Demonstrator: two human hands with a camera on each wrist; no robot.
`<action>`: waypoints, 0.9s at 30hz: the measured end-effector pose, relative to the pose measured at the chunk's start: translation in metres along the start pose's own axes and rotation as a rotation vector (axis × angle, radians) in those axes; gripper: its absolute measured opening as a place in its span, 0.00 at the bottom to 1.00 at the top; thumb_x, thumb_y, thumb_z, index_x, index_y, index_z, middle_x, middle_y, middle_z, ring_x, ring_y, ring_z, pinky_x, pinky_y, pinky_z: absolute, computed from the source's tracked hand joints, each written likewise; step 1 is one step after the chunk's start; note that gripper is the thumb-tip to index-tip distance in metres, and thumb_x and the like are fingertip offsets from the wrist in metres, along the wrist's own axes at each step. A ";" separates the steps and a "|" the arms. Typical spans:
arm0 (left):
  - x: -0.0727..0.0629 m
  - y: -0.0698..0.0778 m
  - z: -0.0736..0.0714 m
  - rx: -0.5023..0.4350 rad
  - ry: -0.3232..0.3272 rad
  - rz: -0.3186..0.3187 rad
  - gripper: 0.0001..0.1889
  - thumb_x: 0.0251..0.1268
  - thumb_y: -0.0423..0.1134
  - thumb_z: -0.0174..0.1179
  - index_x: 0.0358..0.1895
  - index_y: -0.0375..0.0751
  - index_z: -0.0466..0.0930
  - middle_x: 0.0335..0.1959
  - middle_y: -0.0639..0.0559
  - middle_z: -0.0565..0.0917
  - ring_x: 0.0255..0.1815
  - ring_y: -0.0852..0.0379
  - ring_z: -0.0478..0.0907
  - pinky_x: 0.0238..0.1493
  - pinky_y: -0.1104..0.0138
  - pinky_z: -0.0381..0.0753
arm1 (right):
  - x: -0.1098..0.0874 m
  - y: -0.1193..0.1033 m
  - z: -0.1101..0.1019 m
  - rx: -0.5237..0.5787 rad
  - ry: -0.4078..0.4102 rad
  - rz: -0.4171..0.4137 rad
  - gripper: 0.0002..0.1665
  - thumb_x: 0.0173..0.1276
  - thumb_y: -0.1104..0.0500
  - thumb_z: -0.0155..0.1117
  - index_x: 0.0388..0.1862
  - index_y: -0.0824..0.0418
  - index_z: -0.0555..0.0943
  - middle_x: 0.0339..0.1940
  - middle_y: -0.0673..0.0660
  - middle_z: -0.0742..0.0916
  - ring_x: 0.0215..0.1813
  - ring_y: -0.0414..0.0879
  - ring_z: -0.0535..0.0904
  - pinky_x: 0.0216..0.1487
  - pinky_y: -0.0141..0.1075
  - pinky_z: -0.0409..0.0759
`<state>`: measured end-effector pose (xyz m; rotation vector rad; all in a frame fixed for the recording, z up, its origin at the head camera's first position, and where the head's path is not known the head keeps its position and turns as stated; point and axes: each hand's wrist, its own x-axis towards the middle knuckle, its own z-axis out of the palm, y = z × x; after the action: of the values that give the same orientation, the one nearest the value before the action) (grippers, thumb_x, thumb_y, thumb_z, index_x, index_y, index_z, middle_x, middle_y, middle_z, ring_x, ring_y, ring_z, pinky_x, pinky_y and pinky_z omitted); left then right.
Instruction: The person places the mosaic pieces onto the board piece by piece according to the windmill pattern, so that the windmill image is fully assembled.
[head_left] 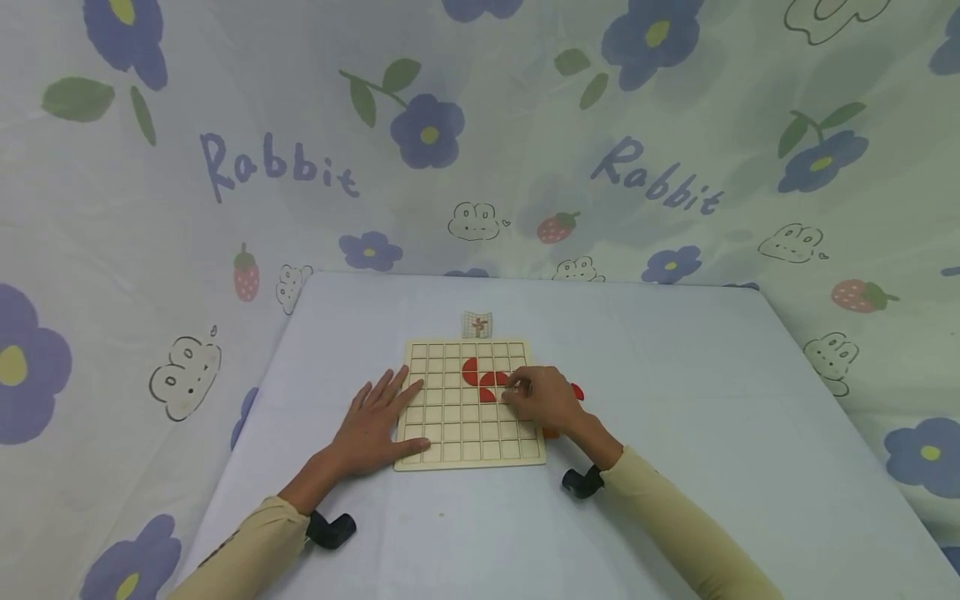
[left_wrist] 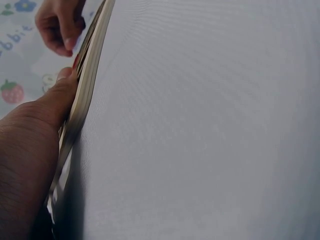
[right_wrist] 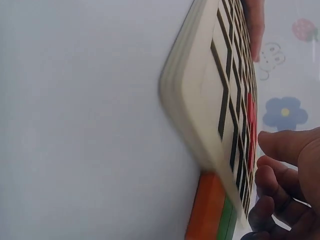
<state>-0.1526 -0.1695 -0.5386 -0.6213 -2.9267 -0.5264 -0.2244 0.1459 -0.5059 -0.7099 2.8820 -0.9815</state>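
Head view shows the biggest thing first: a pale backdrop (head_left: 480,125) printed with purple flowers, strawberries and the word "Rabbit", rising behind my white-covered table (head_left: 667,367). On the table lies the cream grid board (head_left: 450,417), flat in front of me, between my two arms in their tan sleeves (head_left: 675,517).

My left hand (head_left: 371,435) is spread, its fingers straight and well apart over the board's left edge; the left wrist view shows its thumb (left_wrist: 62,90) lying along the board. My right hand (head_left: 546,398) hangs over the board's right side, thumb and fingers bent toward each other beside the red pieces. I cannot tell whether they pinch one.

Near each wrist sits a black fitting (head_left: 330,531). Past the board's right edge, partly hidden, the right wrist view shows an orange block (right_wrist: 206,205) with a green block (right_wrist: 227,220) beside it. A small card (head_left: 477,324) with a red pattern lies just beyond the far edge.

Smallest are the red pieces (head_left: 470,372): two half-rounds and a quarter-round in the grid near my right fingertips, and another red piece (head_left: 577,392) showing behind that hand.
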 end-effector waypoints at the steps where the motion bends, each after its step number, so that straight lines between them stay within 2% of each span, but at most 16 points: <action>1: 0.000 0.000 0.000 0.002 0.002 0.000 0.52 0.55 0.76 0.54 0.78 0.47 0.56 0.80 0.43 0.48 0.78 0.41 0.42 0.71 0.41 0.43 | -0.002 0.003 -0.003 -0.003 0.007 0.013 0.07 0.63 0.54 0.72 0.38 0.55 0.87 0.20 0.44 0.79 0.22 0.40 0.72 0.20 0.34 0.70; 11: 0.000 0.001 -0.001 -0.007 -0.030 -0.021 0.52 0.56 0.77 0.52 0.79 0.50 0.54 0.80 0.46 0.45 0.79 0.44 0.39 0.72 0.42 0.39 | -0.019 0.033 -0.032 -0.124 0.086 0.124 0.12 0.62 0.53 0.72 0.42 0.57 0.86 0.29 0.49 0.80 0.27 0.43 0.73 0.25 0.36 0.73; 19: 0.000 0.000 0.001 -0.004 -0.020 -0.015 0.52 0.55 0.77 0.52 0.78 0.49 0.54 0.80 0.45 0.46 0.79 0.43 0.40 0.71 0.41 0.40 | -0.031 0.052 -0.046 -0.221 0.130 0.137 0.17 0.60 0.53 0.74 0.46 0.59 0.86 0.38 0.54 0.82 0.38 0.48 0.76 0.34 0.40 0.78; 23: 0.000 -0.001 0.001 -0.007 -0.004 -0.002 0.52 0.55 0.76 0.54 0.78 0.48 0.55 0.80 0.44 0.47 0.79 0.42 0.41 0.71 0.41 0.41 | -0.036 0.056 -0.053 -0.243 0.086 0.176 0.17 0.59 0.55 0.74 0.46 0.62 0.86 0.38 0.55 0.82 0.40 0.50 0.77 0.37 0.44 0.80; 27: 0.000 -0.002 0.003 -0.005 -0.011 0.001 0.52 0.55 0.76 0.54 0.78 0.48 0.54 0.80 0.44 0.46 0.79 0.42 0.41 0.71 0.41 0.40 | -0.040 0.061 -0.054 -0.225 0.023 0.204 0.16 0.59 0.59 0.74 0.45 0.64 0.86 0.35 0.54 0.82 0.37 0.49 0.77 0.38 0.42 0.80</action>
<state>-0.1530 -0.1701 -0.5417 -0.6286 -2.9357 -0.5326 -0.2227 0.2369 -0.5029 -0.4007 3.0388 -0.6552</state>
